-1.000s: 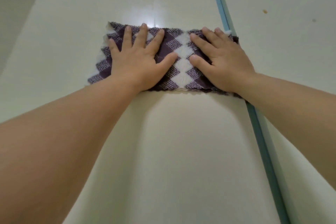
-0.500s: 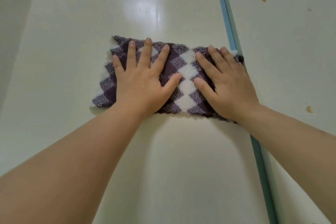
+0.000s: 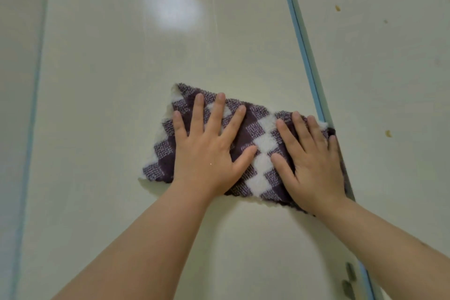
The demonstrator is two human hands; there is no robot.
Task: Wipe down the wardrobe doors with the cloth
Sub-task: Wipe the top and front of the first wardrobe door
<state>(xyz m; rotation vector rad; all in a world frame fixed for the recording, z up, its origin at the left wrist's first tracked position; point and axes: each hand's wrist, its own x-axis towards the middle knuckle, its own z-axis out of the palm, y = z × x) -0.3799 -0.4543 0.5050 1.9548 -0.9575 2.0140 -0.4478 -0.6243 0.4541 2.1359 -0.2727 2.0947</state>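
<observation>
On the pale cream glossy middle door (image 3: 109, 129) the left hand (image 3: 209, 151) lies flat, fingers straight and spread, pressing the purple-and-white checked terry cloth (image 3: 258, 143) against the panel. The right hand (image 3: 314, 165) presses the cloth's other end likewise, beside the blue-green vertical trim strip (image 3: 304, 51). Past it, the right-hand cream door (image 3: 401, 190) shows small brown specks (image 3: 388, 133) (not yet wiped, I judge), so much remains.
</observation>
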